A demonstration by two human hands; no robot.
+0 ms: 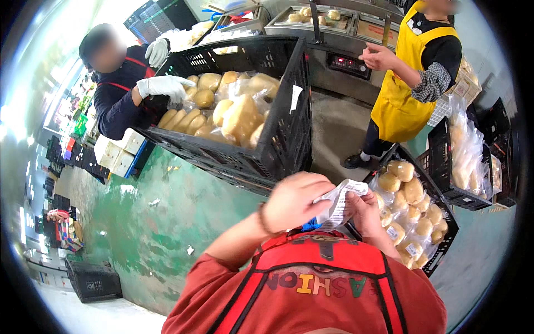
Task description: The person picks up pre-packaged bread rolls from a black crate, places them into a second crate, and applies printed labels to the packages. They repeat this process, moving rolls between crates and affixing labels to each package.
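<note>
Close in front of my body, a strip of white printed labels (337, 207) is stretched between my hands. My right hand (364, 211) pinches its right end, thumb on top. On the other side, my left hand (297, 201) has its fingers bent over the strip's left edge; part of the grip is hidden behind the hand. Something small and blue (311, 225) shows below the strip. Beside my right hand stands a black crate (451, 234) of bagged potatoes (413, 191), some bags bearing white labels.
Ahead, a tall black crate (286, 131) holds more bagged potatoes. A co-worker's white-gloved hand (161, 88) reaches into it. Another person in a yellow apron (397, 103) stands at right by a metal machine (339, 69). Further crates (439, 156) stand right; the green floor (150, 222) looks wet.
</note>
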